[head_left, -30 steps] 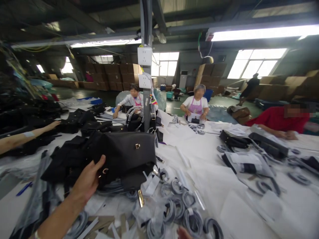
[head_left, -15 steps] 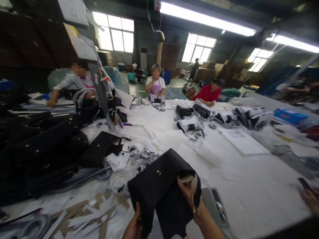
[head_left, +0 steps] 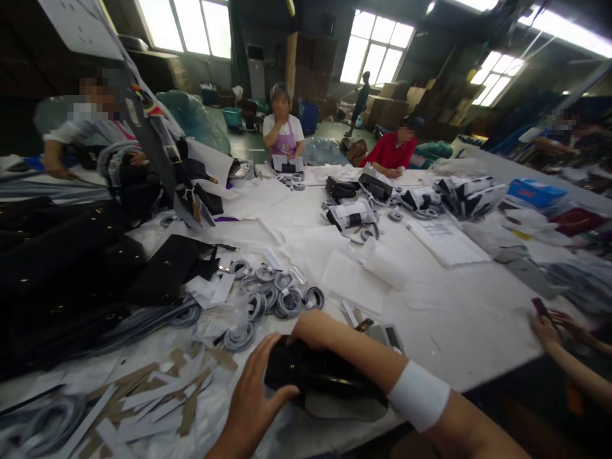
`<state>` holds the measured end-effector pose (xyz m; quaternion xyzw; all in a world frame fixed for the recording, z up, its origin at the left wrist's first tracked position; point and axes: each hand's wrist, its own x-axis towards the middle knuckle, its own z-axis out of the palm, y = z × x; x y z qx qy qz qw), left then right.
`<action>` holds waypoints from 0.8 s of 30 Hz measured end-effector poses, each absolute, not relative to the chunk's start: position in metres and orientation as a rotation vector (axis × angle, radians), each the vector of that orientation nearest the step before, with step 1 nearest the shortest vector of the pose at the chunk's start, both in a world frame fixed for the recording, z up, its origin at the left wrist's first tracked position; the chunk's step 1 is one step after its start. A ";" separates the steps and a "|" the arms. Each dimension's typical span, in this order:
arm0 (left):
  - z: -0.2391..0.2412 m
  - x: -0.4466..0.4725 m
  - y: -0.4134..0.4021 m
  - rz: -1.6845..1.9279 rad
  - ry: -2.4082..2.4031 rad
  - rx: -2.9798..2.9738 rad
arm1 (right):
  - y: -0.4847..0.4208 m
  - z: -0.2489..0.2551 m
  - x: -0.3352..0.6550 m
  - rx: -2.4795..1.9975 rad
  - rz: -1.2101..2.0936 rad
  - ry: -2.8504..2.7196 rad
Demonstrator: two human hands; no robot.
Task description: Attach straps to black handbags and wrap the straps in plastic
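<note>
A black handbag (head_left: 335,376) lies near the table's front edge, its long opening facing me and a pale grey panel along its lower side. My left hand (head_left: 261,386) grips the bag's left end, thumb on the near side and fingers along the far side. Over the top of the bag reaches my right hand (head_left: 310,330), bent at the wrist and holding the bag's upper left corner; most of its fingers are hidden. A white cuff (head_left: 421,395) circles the right forearm.
Rolled grey straps (head_left: 287,303) lie beyond the bag. Black bags (head_left: 62,268) are heaped at left, with paper strips (head_left: 157,395) in front. A co-worker's hands (head_left: 547,322) hold something dark at right. Several other people sit around the table (head_left: 459,331).
The bag has turned and come lower and closer, its opening now towards me. My right hand has moved from inside the flap to over the bag's top. The camera view has tilted down.
</note>
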<state>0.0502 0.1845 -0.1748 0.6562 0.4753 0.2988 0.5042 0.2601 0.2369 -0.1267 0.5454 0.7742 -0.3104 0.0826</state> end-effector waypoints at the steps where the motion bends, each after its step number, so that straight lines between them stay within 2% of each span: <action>1: -0.178 0.059 0.182 0.692 1.079 1.687 | 0.242 -0.136 0.252 1.549 -0.919 2.295; 6: -0.221 0.090 0.168 0.591 1.071 1.909 | 0.258 -0.161 0.244 1.410 -0.852 2.326; 12: -0.234 0.082 0.177 0.620 1.084 1.439 | 0.205 -0.123 0.297 1.650 -0.729 2.617; 14: -0.232 0.077 0.181 0.650 1.122 1.300 | 0.164 -0.115 0.321 1.859 -0.668 2.676; 16: -0.231 0.074 0.184 0.681 1.184 1.177 | 0.119 -0.123 0.341 2.438 -0.606 2.701; 18: -0.232 0.073 0.185 0.726 1.243 1.008 | 0.078 -0.146 0.353 3.002 -0.516 2.289; 21: -0.238 0.073 0.185 0.785 1.283 0.719 | 0.037 -0.195 0.353 3.150 -0.767 1.774; 24: -0.247 0.066 0.184 0.816 1.310 0.481 | 0.023 -0.230 0.340 3.224 -1.177 1.472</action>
